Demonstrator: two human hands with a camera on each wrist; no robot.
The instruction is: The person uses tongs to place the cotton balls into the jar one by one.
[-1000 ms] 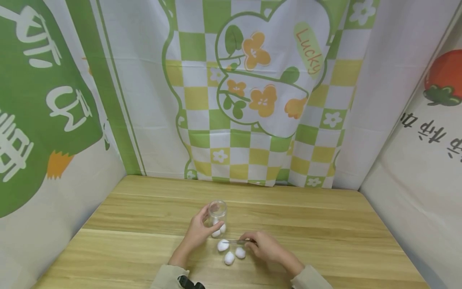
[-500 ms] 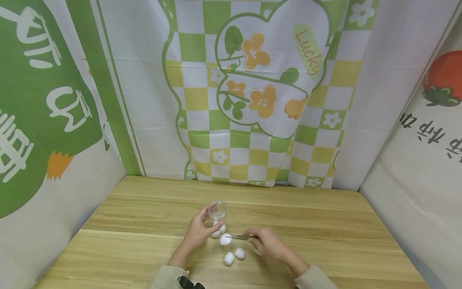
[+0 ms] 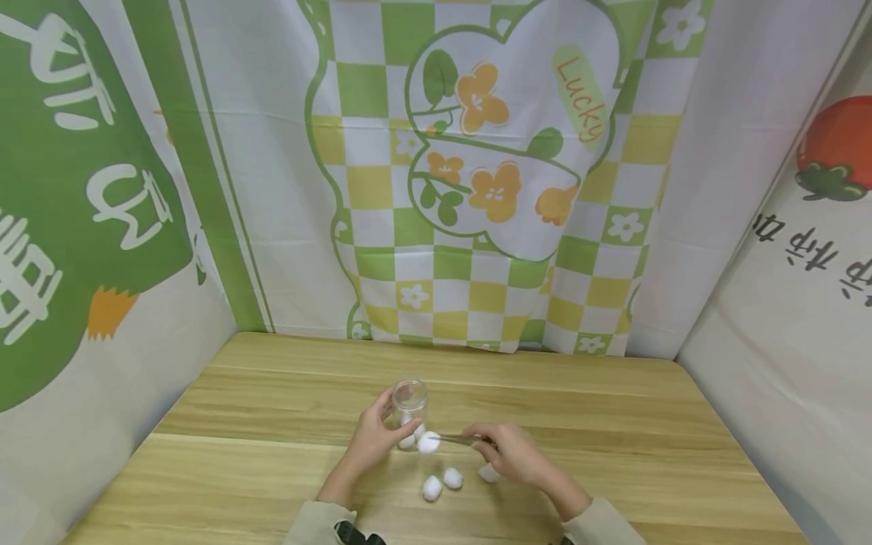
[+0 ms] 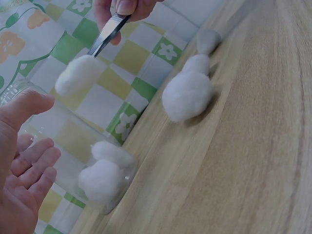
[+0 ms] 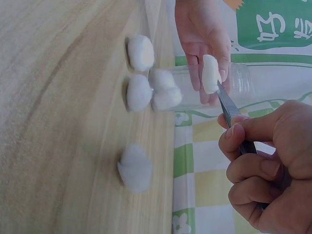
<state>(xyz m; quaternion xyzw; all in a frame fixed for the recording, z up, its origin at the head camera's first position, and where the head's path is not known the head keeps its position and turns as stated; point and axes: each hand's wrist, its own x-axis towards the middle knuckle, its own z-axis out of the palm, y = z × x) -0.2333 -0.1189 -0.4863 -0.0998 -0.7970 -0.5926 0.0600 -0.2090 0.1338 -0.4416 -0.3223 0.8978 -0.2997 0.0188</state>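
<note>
My left hand (image 3: 371, 437) holds a clear jar (image 3: 411, 397) upright on the table, thumb on the near side and fingers round the far side. Several cotton balls (image 4: 103, 180) lie at the jar's bottom. Between the thumb and fingers of my right hand (image 3: 515, 456) is a pair of metal tweezers (image 5: 228, 102). Their tips pinch one cotton ball (image 4: 78, 74), lifted off the table and beside the jar wall, below its mouth. On the table below are three more: a near cotton ball (image 3: 432, 488), another cotton ball (image 3: 453, 478), and a cotton ball (image 5: 135, 168) partly under my right hand.
The wooden table (image 3: 579, 409) reaches back to a hanging checked cloth (image 3: 470, 272). More printed cloth stands along the left and right sides. A dark band (image 3: 350, 533) sits at my left sleeve.
My right hand has raised the tweezers and their cotton ball from the table up alongside the jar. A cotton ball near the right hand has come into view. The left hand stays put.
</note>
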